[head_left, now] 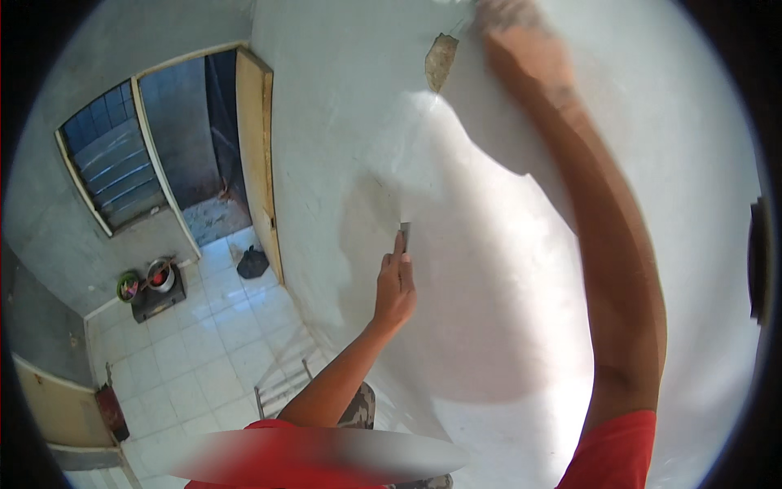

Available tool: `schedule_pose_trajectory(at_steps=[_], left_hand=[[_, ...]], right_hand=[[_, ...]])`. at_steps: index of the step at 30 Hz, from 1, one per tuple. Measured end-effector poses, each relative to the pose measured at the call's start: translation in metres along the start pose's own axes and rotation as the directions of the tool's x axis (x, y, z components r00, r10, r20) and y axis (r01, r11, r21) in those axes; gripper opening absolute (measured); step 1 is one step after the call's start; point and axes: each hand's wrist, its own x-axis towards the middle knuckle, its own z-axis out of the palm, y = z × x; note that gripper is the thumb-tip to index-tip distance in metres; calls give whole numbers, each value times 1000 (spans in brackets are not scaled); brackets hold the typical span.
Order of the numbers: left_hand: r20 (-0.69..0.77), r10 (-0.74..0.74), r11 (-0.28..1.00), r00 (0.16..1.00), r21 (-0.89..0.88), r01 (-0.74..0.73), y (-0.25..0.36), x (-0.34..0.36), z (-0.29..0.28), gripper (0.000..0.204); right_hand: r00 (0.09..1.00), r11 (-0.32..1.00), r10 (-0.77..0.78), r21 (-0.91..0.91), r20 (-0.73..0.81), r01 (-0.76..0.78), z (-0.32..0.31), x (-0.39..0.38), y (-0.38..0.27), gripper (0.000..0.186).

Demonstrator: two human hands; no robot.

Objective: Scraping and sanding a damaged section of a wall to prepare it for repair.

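In the left hand (395,292), pinched narrowly with the index finger laid along it, one small, thin, flat grey tool (406,235), mostly hidden in the grip; close to the smooth, pale wall (497,326), hard to make out whether touching. Higher up, the right hand (521,41), smeared by blur and cut off at the top: no telling whether wide, narrow or closed around something. Just beside the right hand, one chipped patch (441,63) in the wall, rough, brownish, irregular, longer than broad.

Around the left hand, a soft shadow (358,244). Below, one red sleeve (615,448) on the right arm, and camouflage-patterned cloth (358,407), partly hidden.

Farther out, on the white-tiled floor (195,383), near the edge along the wall, one metal frame (281,387) with several bars, partly behind the left forearm (346,371). At the doorway (183,122) edge of the floor, one crumpled black bag (252,262), contents hidden. Near the far corner, one dark, flat base (155,306) under one round silver pot (168,285) with something red inside; just beside, one green container (120,287), contents unclear. At the wall's left edge, one open wooden door (257,138); past the doorway, one slatted window (122,163).
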Motion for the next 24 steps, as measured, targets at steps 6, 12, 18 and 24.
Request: schedule_pose_trajectory(at_steps=[6, 12, 18, 24], left_hand=[[-4, -131, 991, 991, 41, 131, 38, 2, -1, 56], [-15, -283, 955, 959, 91, 283, 71, -19, -46, 55], [-97, -285, 957, 954, 35, 289, 129, -7, -55, 54], [-72, -339, 940, 938, 15, 341, 141, -8, -52, 53]], right_hand=[[895, 833, -405, -478, -186, 278, -16, 4, -31, 54], [841, 839, -541, -85, -33, 537, 11, -22, -52, 51], [900, 860, -323, 306, -293, 408, -58, 61, 21, 35], [847, 927, -243, 145, -472, 346, -49, 67, -5, 39]])
